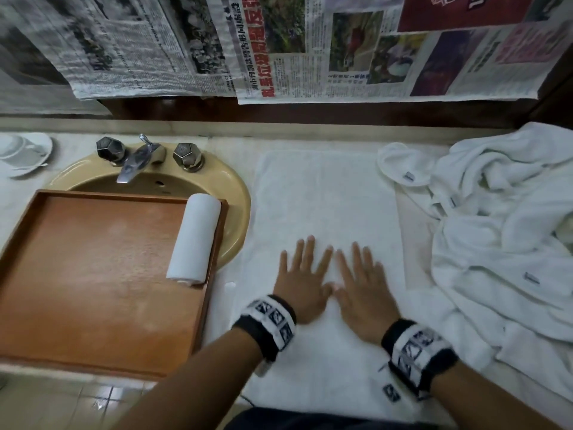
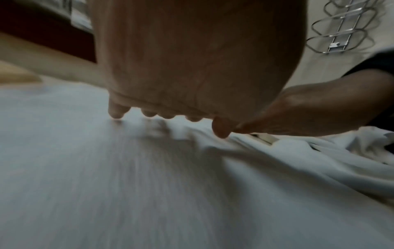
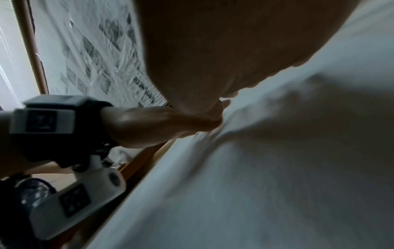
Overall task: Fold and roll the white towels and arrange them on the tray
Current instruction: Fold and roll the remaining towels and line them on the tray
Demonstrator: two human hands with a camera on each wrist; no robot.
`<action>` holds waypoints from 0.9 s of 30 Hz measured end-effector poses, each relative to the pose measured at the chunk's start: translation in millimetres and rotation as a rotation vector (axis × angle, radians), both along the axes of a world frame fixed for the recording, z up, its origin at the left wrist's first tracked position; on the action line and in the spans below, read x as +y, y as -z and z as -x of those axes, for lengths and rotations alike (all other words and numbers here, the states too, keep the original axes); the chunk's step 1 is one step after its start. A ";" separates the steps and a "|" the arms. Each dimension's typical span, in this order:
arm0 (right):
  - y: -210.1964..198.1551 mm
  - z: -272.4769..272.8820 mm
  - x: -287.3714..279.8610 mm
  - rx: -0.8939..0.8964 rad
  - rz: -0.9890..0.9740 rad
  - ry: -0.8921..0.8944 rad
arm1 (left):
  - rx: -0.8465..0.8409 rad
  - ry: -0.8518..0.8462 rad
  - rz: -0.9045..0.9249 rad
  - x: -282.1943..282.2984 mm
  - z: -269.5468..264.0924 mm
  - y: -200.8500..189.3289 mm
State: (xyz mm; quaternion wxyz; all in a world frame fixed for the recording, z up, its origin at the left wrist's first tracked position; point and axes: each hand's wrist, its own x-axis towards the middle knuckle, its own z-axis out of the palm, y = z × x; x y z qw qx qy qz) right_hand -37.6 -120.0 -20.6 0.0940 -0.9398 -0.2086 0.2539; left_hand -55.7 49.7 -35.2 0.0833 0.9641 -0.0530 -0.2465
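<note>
- Head view: soft, even, fairly bright; wide-angle bending at edges.
- Wrist views: dim, heavy motion blur, streaked towel (image 2: pixel 106 185) texture, shadowed under palms.

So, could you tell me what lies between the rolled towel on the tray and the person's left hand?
In the head view, the tray's right rim and the flat towel lie between the rolled towel and the left hand.
</note>
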 end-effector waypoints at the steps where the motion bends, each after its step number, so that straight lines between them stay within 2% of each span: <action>1: 4.5 14.4 -1.1 0.036 -0.005 -0.034 | 0.002 0.022 -0.007 -1.1 13.3 6.1; 3: 18.9 25.4 -17.1 0.014 0.047 -0.038 | -0.027 -0.032 -0.017 13.8 28.4 15.9; 5: 29.9 22.3 -38.3 -0.042 0.090 0.036 | -0.043 -0.149 -0.055 38.9 33.4 18.2; 8: 26.7 16.1 -51.0 -0.028 0.108 0.178 | -0.004 -0.274 -0.112 63.3 37.3 10.6; 10: 20.3 20.4 -41.6 -0.050 0.094 0.195 | -0.007 -0.304 -0.099 55.9 43.7 1.4; 12: 14.1 33.7 -24.1 -0.122 0.008 0.135 | -0.035 -0.277 -0.052 33.2 56.0 -5.3; 15: 19.9 62.2 1.0 -0.191 -0.068 0.015 | -0.065 -0.140 -0.016 0.1 78.8 -0.3; 19: 45.9 78.2 -7.5 -0.182 -0.020 -0.020 | -0.095 -0.052 -0.046 13.5 96.2 17.7; 24: 50.6 79.3 -59.4 -0.305 0.038 0.078 | -0.158 -0.151 -0.078 67.5 113.3 21.9; 27: 49.0 80.7 -60.1 -0.321 0.049 0.180 | -0.160 -0.229 -0.098 66.8 116.6 21.2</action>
